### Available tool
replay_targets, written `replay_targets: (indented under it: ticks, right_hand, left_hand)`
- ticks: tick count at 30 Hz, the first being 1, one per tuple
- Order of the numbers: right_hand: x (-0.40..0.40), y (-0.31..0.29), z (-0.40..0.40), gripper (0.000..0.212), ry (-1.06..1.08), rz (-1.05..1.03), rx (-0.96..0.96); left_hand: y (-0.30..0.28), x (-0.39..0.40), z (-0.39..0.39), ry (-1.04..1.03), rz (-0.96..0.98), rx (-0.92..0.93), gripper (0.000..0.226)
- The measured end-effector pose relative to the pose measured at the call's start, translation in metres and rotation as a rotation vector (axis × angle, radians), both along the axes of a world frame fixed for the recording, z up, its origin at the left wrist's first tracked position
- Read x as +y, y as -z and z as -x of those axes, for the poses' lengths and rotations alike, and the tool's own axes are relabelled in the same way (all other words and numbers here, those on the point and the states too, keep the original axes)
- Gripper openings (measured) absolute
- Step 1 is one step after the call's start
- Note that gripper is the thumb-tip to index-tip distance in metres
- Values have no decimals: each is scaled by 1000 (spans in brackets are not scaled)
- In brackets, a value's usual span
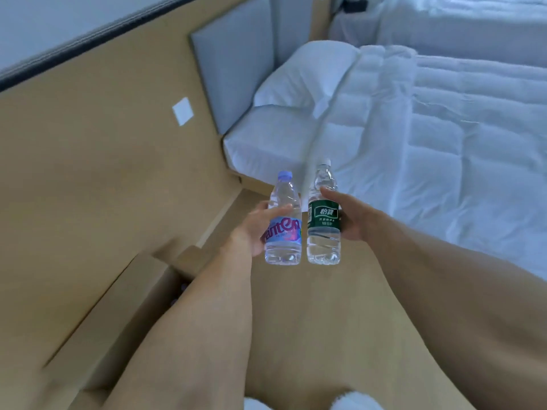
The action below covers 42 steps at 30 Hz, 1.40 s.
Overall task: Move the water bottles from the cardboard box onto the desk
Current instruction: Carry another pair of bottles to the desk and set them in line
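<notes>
Left hand (256, 227): fingers and thumb wrapped round the label band of the purple-labelled bottle (283, 223), gripping from its 9 o'clock side. Right hand (344, 216): clamped likewise on the green-labelled bottle (323, 216), thumb across the shoulder above the label, palm at the bottle's 3 o'clock. Both bottles are held in the air over the tan floor, near frame centre, side by side and very close; whether they touch cannot be told.

Orientation: each bottle is close to upright, long axis running 6 to 12 o'clock in the frame, cap at 12, base at 6. The purple-labelled one leans slightly toward 11 o'clock, the green-labelled one toward 1 o'clock. Both appear full and capped.

Outward: the cardboard box (142, 288) lies at 8 o'clock from the hands, flaps open, against the wall; its interior is mostly hidden by the left forearm, with a few dark, rounded shapes visible inside that may be further bottle caps. A bed (429, 149) with white bedding occupies the 1 to 3 o'clock sector, with a grey headboard (233, 66) at 11 o'clock.

Progress, as a judgement: two bottles are out of the box and in transit. No desk is in view, so nothing can be confirmed as placed. Setting these two down is outstanding, and the box probably holds more.
</notes>
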State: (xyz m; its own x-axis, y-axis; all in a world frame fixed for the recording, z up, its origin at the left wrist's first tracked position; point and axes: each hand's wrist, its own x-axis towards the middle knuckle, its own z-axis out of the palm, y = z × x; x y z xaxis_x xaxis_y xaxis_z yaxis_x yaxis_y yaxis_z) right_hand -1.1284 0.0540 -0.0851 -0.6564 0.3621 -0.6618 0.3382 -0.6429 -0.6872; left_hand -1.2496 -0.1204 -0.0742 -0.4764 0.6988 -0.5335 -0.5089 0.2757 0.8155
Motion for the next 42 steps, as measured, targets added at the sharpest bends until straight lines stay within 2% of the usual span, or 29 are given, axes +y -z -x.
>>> replay_targets:
  ticks: [6,12,15,19,23,28,34,42]
  right_hand:
    - [80,-14,-125,44,195,-42,-5]
    - [136,-23,-268,53,441,-80,-38]
    - [151,-28,-339,54,595,-85,-73]
    - [160,-32,-424,56,771,-75,-108]
    - [165,-34,-497,50,933,-56,-86]
    - [174,-39,-568,41,1097,-17,-50]
    - [212,-39,-638,47,1268,-26,-72]
    - [297,-46,-703,47,1426,-16,-59]
  left_hand:
    - [-4,110,-87,150,8,44,50]
    - [-5,218,-195,417,-25,56,55]
    - [-8,265,-254,567,-53,36,49]
    - [-12,314,-333,744,-87,-1,29]
    - [-16,354,-404,887,-76,24,41]
    - [-20,404,-479,1064,-64,66,48]
    - [-15,487,-556,1278,-64,126,27]
    - [-18,599,-645,1454,-63,180,40]
